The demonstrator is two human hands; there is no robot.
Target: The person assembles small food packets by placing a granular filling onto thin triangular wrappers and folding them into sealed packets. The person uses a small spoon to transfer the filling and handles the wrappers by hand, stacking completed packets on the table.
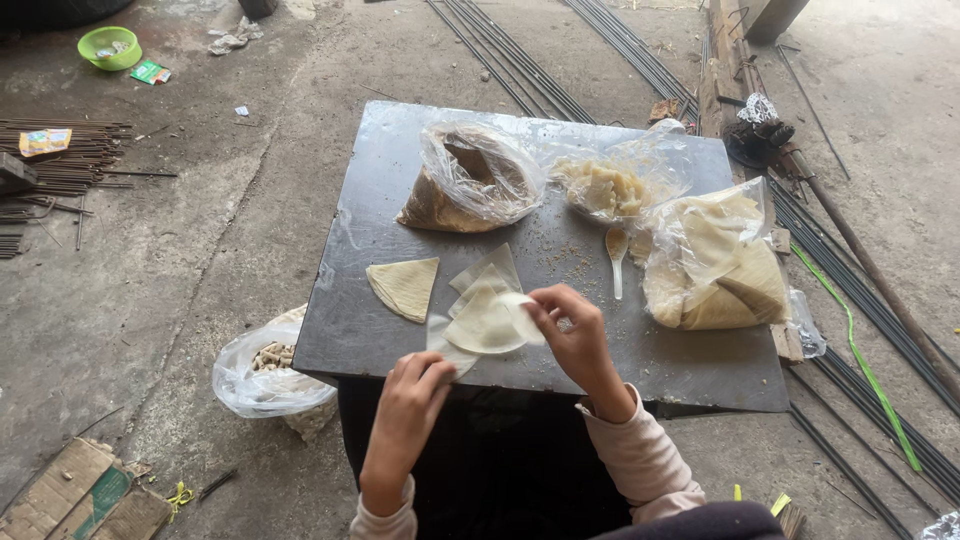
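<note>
Between our two hands we see a pale folded wrapper (487, 325) lying near the front edge of the dark metal worktop (690, 360). Our right hand (570, 335) pinches its right flap between thumb and fingertips, while our left hand (412, 400) curls over its lower left corner, fingers pressed down on it. Just beyond the wrapper lie a few more thin sheets (487, 272), and to the left of those a single quarter-round sheet (404, 287). Farther from the hands stand a clear bag of brown filling (470, 185) and a bag of pale pieces (612, 185). Right of our right hand a white spoon (617, 262) lies beside a big bag of stacked sheets (715, 262). Left of our left hand, below the worktop, a plastic bag of small rolled pieces (270, 375) sits on the concrete floor (150, 280).
</note>
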